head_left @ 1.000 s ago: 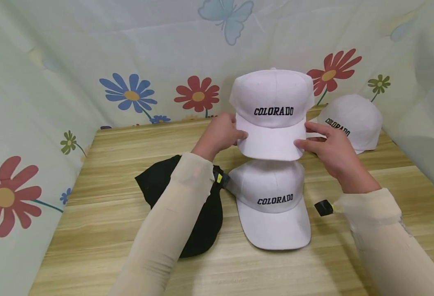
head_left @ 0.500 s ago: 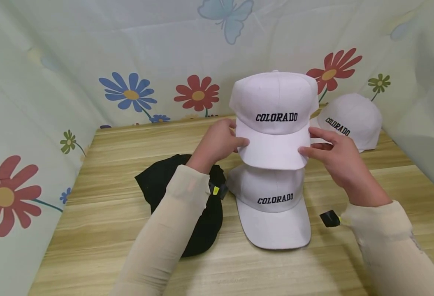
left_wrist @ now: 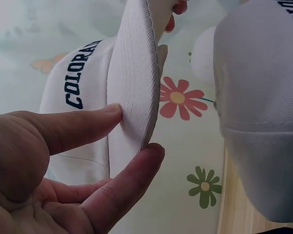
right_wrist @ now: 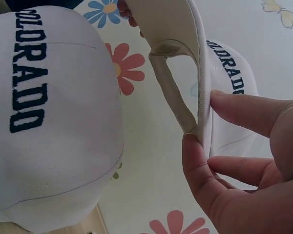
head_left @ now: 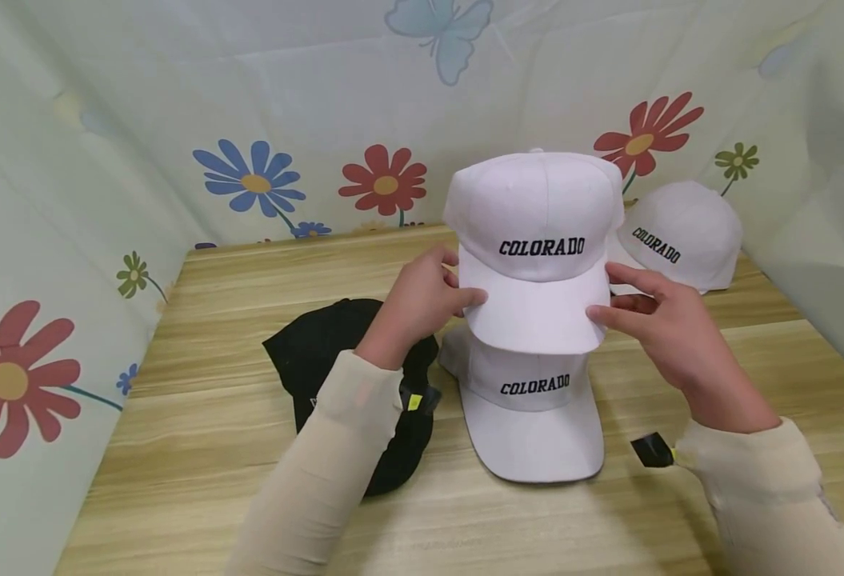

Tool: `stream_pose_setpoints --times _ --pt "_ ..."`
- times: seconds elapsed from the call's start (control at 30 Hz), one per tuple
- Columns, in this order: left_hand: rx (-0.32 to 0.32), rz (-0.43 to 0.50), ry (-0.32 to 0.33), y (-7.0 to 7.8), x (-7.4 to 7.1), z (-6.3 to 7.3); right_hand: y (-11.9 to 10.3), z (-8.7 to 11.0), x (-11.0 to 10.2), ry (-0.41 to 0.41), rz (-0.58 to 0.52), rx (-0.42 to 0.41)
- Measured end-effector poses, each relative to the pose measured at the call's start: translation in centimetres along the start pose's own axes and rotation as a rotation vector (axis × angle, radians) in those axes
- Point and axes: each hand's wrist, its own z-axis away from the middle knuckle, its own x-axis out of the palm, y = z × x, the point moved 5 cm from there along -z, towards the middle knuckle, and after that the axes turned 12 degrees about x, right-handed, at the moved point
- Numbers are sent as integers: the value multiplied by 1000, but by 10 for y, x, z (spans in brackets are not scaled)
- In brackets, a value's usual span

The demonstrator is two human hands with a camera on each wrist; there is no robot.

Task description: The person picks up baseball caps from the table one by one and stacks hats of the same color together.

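Note:
A white baseball cap (head_left: 540,216) lettered COLORADO is held in the air between both hands. My left hand (head_left: 425,296) pinches one side of its brim; in the left wrist view the thumb (left_wrist: 88,124) lies on top and a finger is underneath. The brim's other side is pinched by my right hand (head_left: 670,328), and the right wrist view shows the cap's hollow underside (right_wrist: 171,29). Directly below, a second white cap (head_left: 533,432) rests on the table, its crown top hidden behind the held cap's brim. Whether the two caps touch is unclear from the head view.
Beneath my left forearm lies a black cap (head_left: 335,344), partly covered by the sleeve. Another white COLORADO cap (head_left: 688,232) sits at the table's back right. The wooden table (head_left: 234,320) meets a flower-printed curtain (head_left: 306,80) at the back and sides.
Both hands have lowered the held cap toward the white cap beneath, and its brim now covers more of that crown. The caps on the table have stayed put.

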Motion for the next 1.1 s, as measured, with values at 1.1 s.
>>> stream_pose_setpoints --times 1.1 --pt "-29 78 71 -25 40 55 34 30 9 -43 38 -112"
